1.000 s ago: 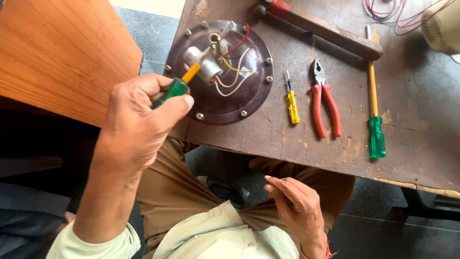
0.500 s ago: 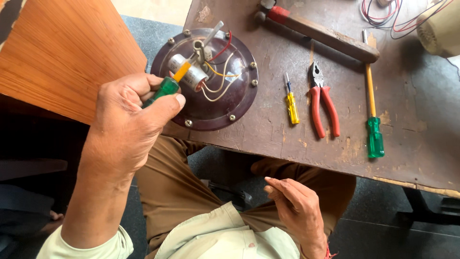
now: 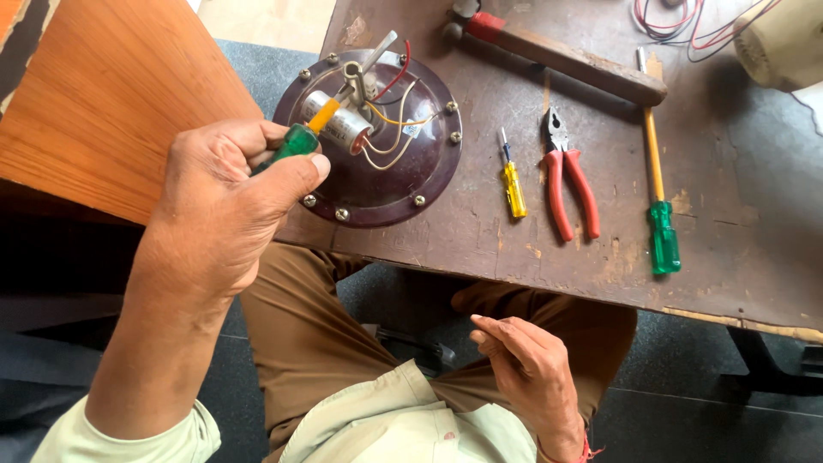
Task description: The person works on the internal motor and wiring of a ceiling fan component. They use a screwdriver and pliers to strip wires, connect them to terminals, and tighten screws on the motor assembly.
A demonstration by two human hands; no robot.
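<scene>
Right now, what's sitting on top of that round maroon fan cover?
On the round maroon cover lie a silver cylindrical capacitor, red and yellow wires and a metal stem. The cover hides whatever lies beneath it.

No packages, labels, signs or screens

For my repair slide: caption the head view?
Left hand holds green screwdriver at round maroon cover; right hand rests empty.

The left hand (image 3: 227,206) has moved the green screwdriver (image 3: 300,139) forward, so its tip, just beyond the fingers, now reaches the silver cylinder (image 3: 336,120) on the round cover (image 3: 377,184).
</scene>
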